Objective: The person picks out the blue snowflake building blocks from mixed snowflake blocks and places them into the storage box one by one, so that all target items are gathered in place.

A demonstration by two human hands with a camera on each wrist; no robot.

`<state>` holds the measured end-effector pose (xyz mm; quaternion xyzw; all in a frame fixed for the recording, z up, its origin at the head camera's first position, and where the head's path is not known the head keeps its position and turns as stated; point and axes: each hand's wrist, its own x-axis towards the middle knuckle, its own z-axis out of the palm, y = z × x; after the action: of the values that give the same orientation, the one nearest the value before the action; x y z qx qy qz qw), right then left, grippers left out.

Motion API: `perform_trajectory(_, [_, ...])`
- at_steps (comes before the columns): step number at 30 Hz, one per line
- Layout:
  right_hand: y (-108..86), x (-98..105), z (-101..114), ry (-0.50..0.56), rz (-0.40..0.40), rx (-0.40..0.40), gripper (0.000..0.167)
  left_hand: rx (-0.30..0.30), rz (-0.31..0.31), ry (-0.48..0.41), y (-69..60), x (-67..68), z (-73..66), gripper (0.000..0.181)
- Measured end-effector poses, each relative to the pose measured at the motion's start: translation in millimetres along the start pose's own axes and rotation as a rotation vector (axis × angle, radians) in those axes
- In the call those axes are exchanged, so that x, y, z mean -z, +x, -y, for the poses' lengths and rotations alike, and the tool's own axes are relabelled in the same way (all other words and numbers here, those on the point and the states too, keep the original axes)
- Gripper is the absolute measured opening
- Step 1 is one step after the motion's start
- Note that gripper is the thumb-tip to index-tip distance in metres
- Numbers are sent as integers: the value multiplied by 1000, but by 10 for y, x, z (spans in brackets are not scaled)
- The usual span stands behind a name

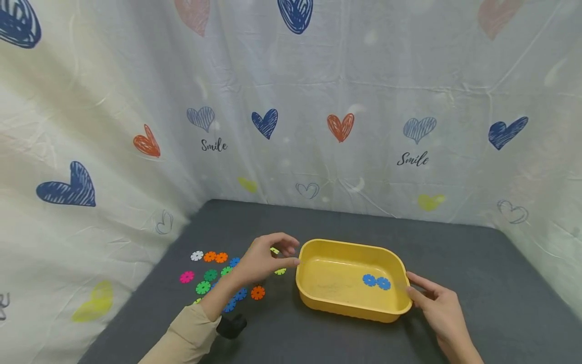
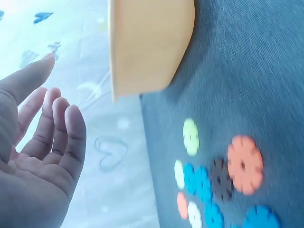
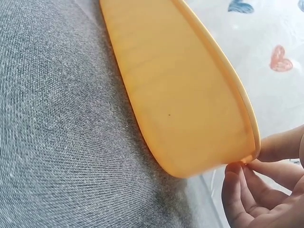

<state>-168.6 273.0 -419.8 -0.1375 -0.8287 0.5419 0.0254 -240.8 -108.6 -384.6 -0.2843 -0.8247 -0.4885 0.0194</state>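
A yellow tray (image 1: 327,283) stands on the dark table with two blue flower-shaped discs (image 1: 383,283) lying inside, toward its right end. My right hand (image 1: 441,306) pinches the tray's right rim; the right wrist view shows the thumb and fingers of that hand (image 3: 270,190) on either side of the yellow wall (image 3: 175,95). At the opposite end, my left hand (image 1: 263,259) hovers by the left rim. In the left wrist view this hand (image 2: 45,156) has relaxed, parted fingers holding nothing, apart from the tray (image 2: 147,47).
Several flower-shaped discs in orange (image 1: 257,292), pink (image 1: 187,276), green (image 1: 203,287), white (image 1: 197,256) and blue lie left of the tray, some partly hidden by the left forearm. A curtain (image 1: 377,126) printed with hearts hangs behind the table and along its left side.
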Motion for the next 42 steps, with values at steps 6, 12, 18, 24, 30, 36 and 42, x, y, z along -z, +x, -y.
perform_trajectory(6, [-8, -8, -5, -8, -7, -15, 49, 45, -56, 6, -209, 215, 5, 33])
perform_trajectory(12, [0, -4, -2, -11, -3, -25, 50, 81, -97, -7, -466, 439, 123, 33])
perform_trajectory(18, [3, 10, -3, -17, 9, -36, 52, 163, -137, -52, -746, 674, 285, 38])
perform_trajectory(24, [-2, 24, 2, -23, 10, -25, 53, 178, -186, -66, -892, 805, 421, 38])
perform_trajectory(30, [-5, 26, 18, -34, 3, -19, 52, 214, -201, -87, -964, 822, 526, 38])
perform_trajectory(36, [-1, 11, 40, -34, 3, -6, 51, 264, -195, -134, -1068, 828, 669, 46])
perform_trajectory(42, [-5, 5, 17, -38, -2, -18, 50, 256, -102, -161, -1164, 848, 818, 49])
